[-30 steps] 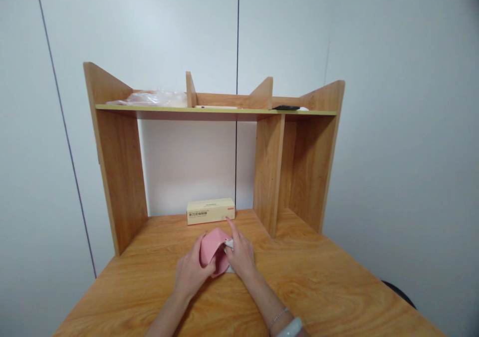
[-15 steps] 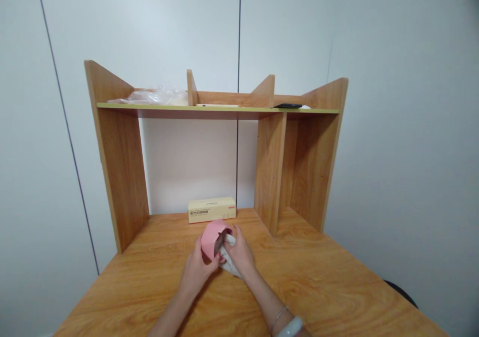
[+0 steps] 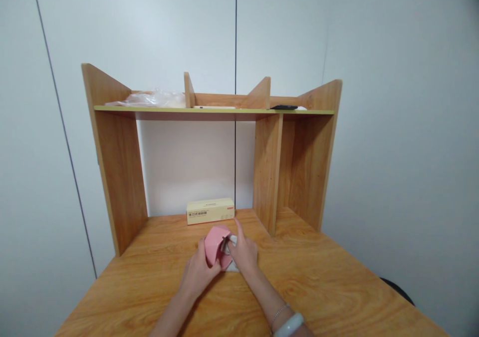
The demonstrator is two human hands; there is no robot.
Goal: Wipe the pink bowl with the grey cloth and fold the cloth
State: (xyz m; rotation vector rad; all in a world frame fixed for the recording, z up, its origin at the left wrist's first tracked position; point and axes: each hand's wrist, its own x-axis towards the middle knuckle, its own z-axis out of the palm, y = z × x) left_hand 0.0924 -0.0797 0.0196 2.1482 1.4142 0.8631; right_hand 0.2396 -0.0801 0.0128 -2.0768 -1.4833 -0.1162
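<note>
A pink faceted container [image 3: 214, 241] is tipped so that its opening faces right, above the desk's middle. My left hand [image 3: 200, 272] grips it from the left, thumb along the near rim. A white-grey cloth [image 3: 233, 266] is partly inside the opening and partly hanging below it. My right hand [image 3: 244, 251] presses the cloth into the opening, index finger stretched upward and the other fingers bent inward. Their tips are hidden by the container and cloth. Just behind the container stands a long cream box [image 3: 210, 211] with printed lettering.
A wooden shelf unit [image 3: 275, 177] rises at the back of the wooden desk [image 3: 157, 277]. On its upper shelf lie a clear plastic bag [image 3: 157, 99] and a flat black object [image 3: 284, 107]. A dark curved edge [image 3: 396, 291] shows beyond the desk at right.
The pink container has turned slightly in my left hand, its opening showing differently. My right hand has shifted with the cloth, and less cloth hangs below. The whole view has moved a little.
</note>
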